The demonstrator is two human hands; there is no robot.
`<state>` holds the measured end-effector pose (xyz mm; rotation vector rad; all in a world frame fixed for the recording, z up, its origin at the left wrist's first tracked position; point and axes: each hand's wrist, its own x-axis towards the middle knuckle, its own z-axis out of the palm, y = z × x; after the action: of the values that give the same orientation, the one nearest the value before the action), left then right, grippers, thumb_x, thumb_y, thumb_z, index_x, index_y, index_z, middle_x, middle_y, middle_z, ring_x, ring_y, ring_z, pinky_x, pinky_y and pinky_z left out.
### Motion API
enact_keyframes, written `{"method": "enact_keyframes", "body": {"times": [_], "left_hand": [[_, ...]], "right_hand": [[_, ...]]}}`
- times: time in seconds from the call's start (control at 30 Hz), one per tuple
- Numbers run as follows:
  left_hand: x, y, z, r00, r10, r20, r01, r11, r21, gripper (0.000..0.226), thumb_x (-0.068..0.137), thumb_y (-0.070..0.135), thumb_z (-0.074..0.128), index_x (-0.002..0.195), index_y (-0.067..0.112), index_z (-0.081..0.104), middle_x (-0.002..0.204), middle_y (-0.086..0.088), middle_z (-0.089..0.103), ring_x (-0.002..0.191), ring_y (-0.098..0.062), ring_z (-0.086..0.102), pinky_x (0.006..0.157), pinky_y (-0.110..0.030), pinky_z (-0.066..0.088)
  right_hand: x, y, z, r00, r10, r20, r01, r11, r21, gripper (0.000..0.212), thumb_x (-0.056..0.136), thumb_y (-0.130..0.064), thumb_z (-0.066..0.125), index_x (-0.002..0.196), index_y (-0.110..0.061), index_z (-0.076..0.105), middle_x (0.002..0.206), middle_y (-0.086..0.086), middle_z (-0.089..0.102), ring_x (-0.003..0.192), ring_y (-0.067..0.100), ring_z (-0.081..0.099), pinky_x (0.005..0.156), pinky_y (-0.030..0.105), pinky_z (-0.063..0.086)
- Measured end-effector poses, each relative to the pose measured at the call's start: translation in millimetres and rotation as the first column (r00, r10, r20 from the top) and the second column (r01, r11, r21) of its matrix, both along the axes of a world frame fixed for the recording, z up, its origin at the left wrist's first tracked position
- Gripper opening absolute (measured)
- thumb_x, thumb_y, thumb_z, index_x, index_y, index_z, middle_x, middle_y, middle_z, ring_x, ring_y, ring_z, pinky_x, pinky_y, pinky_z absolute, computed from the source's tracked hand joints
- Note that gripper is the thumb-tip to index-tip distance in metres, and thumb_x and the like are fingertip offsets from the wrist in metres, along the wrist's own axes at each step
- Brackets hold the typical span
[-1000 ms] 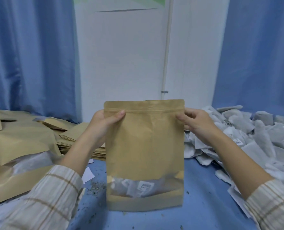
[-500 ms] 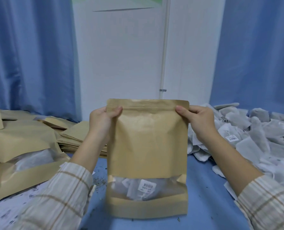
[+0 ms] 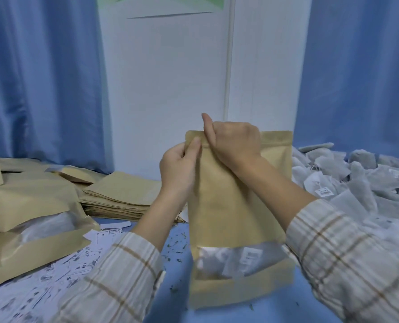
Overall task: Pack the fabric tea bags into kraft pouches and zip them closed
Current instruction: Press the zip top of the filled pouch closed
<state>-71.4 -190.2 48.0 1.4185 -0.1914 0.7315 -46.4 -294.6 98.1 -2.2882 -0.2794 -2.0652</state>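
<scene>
One upright kraft pouch (image 3: 235,201) stands on the blue table (image 3: 275,311); both the left hand (image 3: 178,166) and the right hand (image 3: 234,142) pinch its top-left zip edge, white tea bags (image 3: 238,258) showing in its window.

A blue table (image 3: 273,311) carries it all: filled kraft pouches (image 3: 30,234) and a flat stack of empty ones (image 3: 121,194) at left, grey fabric tea bags (image 3: 357,183) heaped at right. One pouch (image 3: 235,206) stands upright in the middle, with paper scraps (image 3: 107,229) and loose tea crumbs (image 3: 177,250) nearby.

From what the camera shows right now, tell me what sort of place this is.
Probably a small hand-packing workspace, not a factory line. A heap of loose fabric tea bags lies on the right, a stack of flat empty kraft pouches on the left, and blue curtains hang on both sides of a white wall.
</scene>
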Motion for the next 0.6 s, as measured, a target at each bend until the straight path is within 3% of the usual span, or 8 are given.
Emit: {"method": "enact_keyframes", "body": {"times": [0.13,0.2,0.27,0.3,0.37,0.5,0.53,0.6], "left_hand": [[1.5,2.1,-5.0,0.995,0.101,0.007,-0.101,0.994,0.046,0.04,0.089,0.032,0.061,0.076,-0.005,0.057,0.066,-0.007,0.051,0.063,-0.017,0.043,0.061,-0.031,0.033],[3.2,0.3,-7.5,0.991,0.133,0.008,-0.133,0.987,0.085,0.039,0.09,0.03,0.06,0.065,0.002,0.05,0.055,0.003,0.046,0.056,-0.012,0.038,0.055,-0.028,0.029],[1.8,-4.5,-9.1,0.988,0.153,0.018,-0.154,0.978,0.139,0.041,0.09,0.026,0.059,0.056,0.011,0.041,0.043,0.011,0.037,0.047,-0.006,0.03,0.046,-0.02,0.022],[0.7,-7.2,-10.3,0.988,0.155,0.027,-0.157,0.977,0.145,0.041,0.09,0.025,0.059,0.057,0.009,0.04,0.042,0.01,0.034,0.047,-0.007,0.028,0.045,-0.021,0.021],[-1.8,-12.2,-11.8,0.991,0.13,0.029,-0.132,0.986,0.104,0.041,0.09,0.024,0.059,0.062,-0.001,0.042,0.048,0.008,0.032,0.053,-0.011,0.027,0.049,-0.026,0.02],[-2.5,-8.3,-12.6,0.998,0.053,0.028,-0.053,0.999,0.002,0.04,0.091,0.024,0.06,0.06,0.005,0.043,0.055,0.0,0.034,0.062,-0.018,0.03,0.057,-0.032,0.021],[-1.9,-4.3,-11.9,0.998,0.046,0.036,-0.046,0.999,-0.017,0.04,0.09,0.024,0.061,0.062,0.002,0.045,0.058,-0.004,0.036,0.063,-0.018,0.031,0.059,-0.032,0.022],[-1.4,3.0,-10.3,0.998,0.025,0.051,-0.023,0.999,-0.039,0.043,0.09,0.023,0.062,0.069,-0.011,0.047,0.064,-0.009,0.037,0.065,-0.019,0.031,0.059,-0.031,0.023]], "right_hand": [[1.1,1.2,-3.1,0.994,0.076,-0.073,-0.081,0.994,-0.067,0.052,0.076,-0.036,0.065,0.034,-0.012,0.049,0.031,0.006,0.043,0.028,0.024,0.042,0.038,0.017,0.024],[4.8,5.0,-5.6,0.973,0.096,-0.208,-0.12,0.987,-0.106,0.058,0.091,-0.046,0.047,0.044,-0.013,0.049,0.044,0.006,0.051,0.044,0.026,0.049,0.045,0.023,0.021],[1.8,7.4,-6.0,0.981,0.019,-0.191,-0.046,0.989,-0.138,0.061,0.096,-0.052,0.027,0.048,-0.014,0.034,0.046,0.002,0.041,0.049,0.024,0.043,0.046,0.024,0.014],[-0.7,9.1,-4.9,0.988,-0.036,-0.153,0.013,0.988,-0.151,0.058,0.095,-0.052,0.018,0.052,-0.015,0.031,0.044,0.001,0.036,0.048,0.023,0.039,0.045,0.024,0.011],[0.4,10.6,-8.4,0.963,-0.019,-0.27,-0.028,0.985,-0.169,0.06,0.092,-0.052,0.002,0.058,-0.013,0.033,0.046,0.001,0.027,0.053,0.024,0.034,0.045,0.026,0.009],[7.7,4.2,-3.7,0.897,0.156,-0.413,-0.205,0.976,-0.078,0.064,0.098,-0.053,0.024,0.053,-0.01,0.042,0.048,0.003,0.037,0.059,0.026,0.041,0.05,0.03,0.023],[9.1,-1.6,-2.1,0.878,0.186,-0.44,-0.221,0.975,-0.028,0.064,0.096,-0.055,0.025,0.053,-0.012,0.045,0.05,0.002,0.04,0.06,0.026,0.042,0.054,0.03,0.027],[12.6,-12.7,-5.7,0.886,0.152,-0.438,-0.175,0.984,-0.013,0.064,0.097,-0.054,0.024,0.051,-0.012,0.035,0.049,0.002,0.038,0.062,0.028,0.048,0.056,0.03,0.028]]}}
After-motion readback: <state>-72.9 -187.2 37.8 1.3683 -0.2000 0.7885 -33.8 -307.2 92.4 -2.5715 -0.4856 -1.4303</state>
